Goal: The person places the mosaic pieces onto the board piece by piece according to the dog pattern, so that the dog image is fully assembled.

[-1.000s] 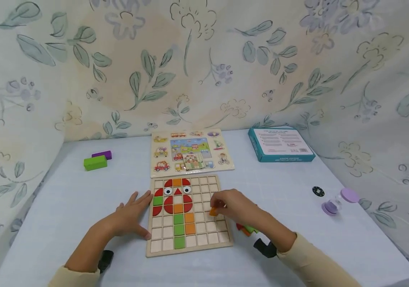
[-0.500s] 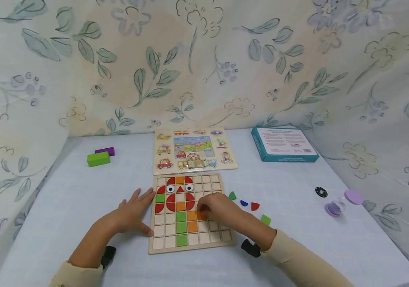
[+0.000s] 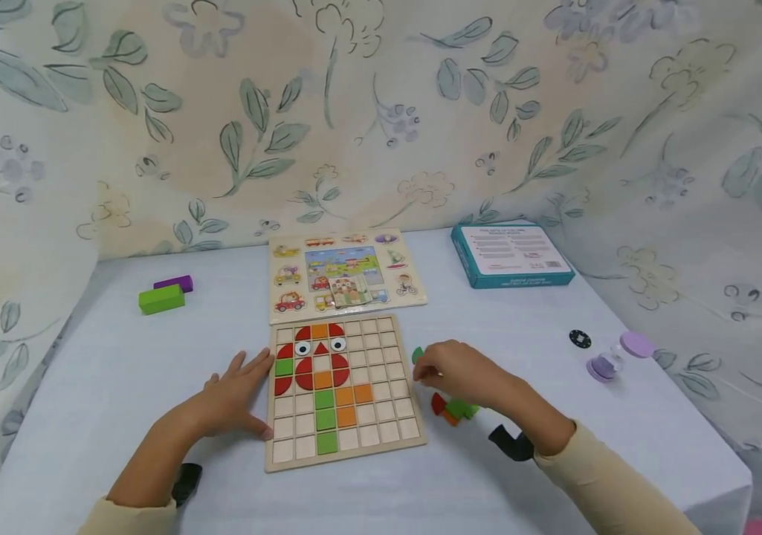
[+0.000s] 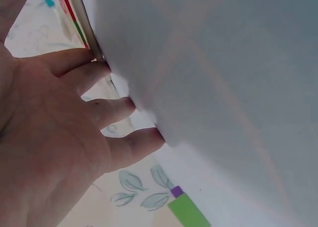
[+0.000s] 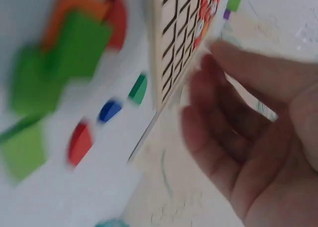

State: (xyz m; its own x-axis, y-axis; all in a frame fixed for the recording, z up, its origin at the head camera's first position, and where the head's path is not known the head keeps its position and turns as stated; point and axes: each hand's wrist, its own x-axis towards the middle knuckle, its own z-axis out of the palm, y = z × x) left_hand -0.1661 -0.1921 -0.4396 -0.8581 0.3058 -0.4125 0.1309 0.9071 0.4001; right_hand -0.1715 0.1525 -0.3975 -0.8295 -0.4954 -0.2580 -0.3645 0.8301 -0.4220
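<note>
A wooden grid board (image 3: 389,432) lies flat, bearing a pattern of red, green and orange tiles with two eye pieces. One orange square tile (image 3: 363,393) sits right of another orange tile in the middle rows. My left hand (image 3: 223,405) rests with spread fingers against the board's left edge. Above the table, just beyond the board's right edge, my right hand (image 3: 464,371) hovers with loosely bent fingers. Nothing shows between those fingers in the right wrist view. Below it lie loose tiles: green ones (image 3: 457,409), a red one (image 3: 437,403), and a blue one (image 5: 110,110).
Behind the board lies a vehicle picture puzzle (image 3: 387,297) with a small card on it. A teal box (image 3: 513,255) stands at back right. Green (image 3: 162,299) and purple (image 3: 175,283) blocks lie left. A black disc (image 3: 580,339) and small hourglass (image 3: 604,365) are right.
My right hand has set the orange square tile into a cell of the board, let go, and moved right, off the board. The left hand has stayed at the board's left edge.
</note>
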